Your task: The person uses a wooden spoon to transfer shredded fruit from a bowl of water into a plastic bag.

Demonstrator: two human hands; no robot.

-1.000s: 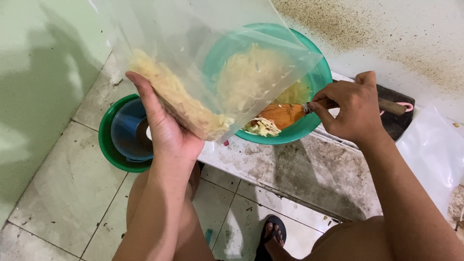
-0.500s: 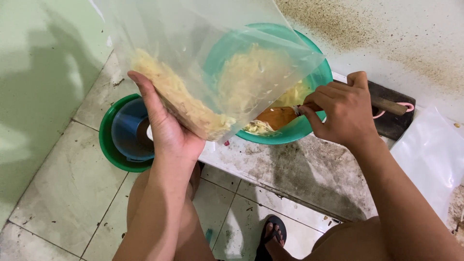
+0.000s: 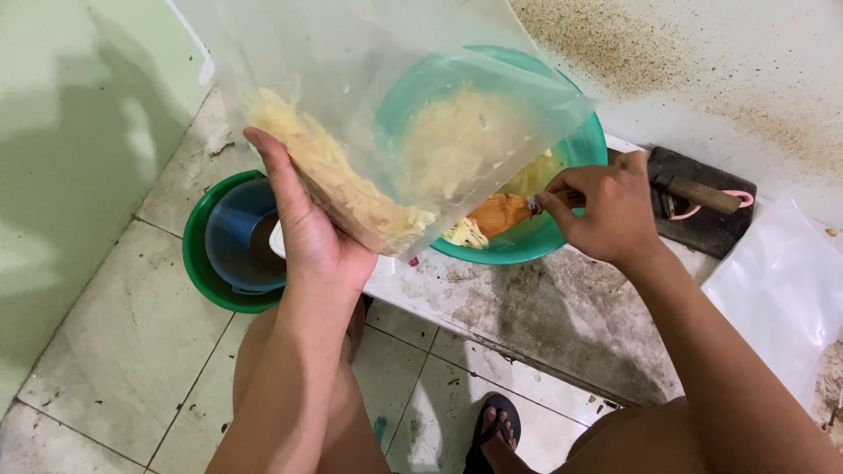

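A clear plastic bag [image 3: 386, 132] of pale shredded food, limp and likely slippery, rests tilted on the left hand [image 3: 307, 237], cupped beneath it, over a teal bowl [image 3: 536, 241] on the worktop [image 3: 562, 316]; the right hand [image 3: 606, 211] grips an orange-tipped utensil [image 3: 502, 213].

Right hand [image 3: 606, 211] and orange scoop [image 3: 499, 214] now lower-left in the teal bowl [image 3: 562, 237], seemingly closer to the bag [image 3: 386, 114].

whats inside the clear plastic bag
Pale yellow shredded food is heaped along the low edge of the clear plastic bag, which the left hand cradles. The palm covers the bag's underside, so how deep the heap goes is hidden.
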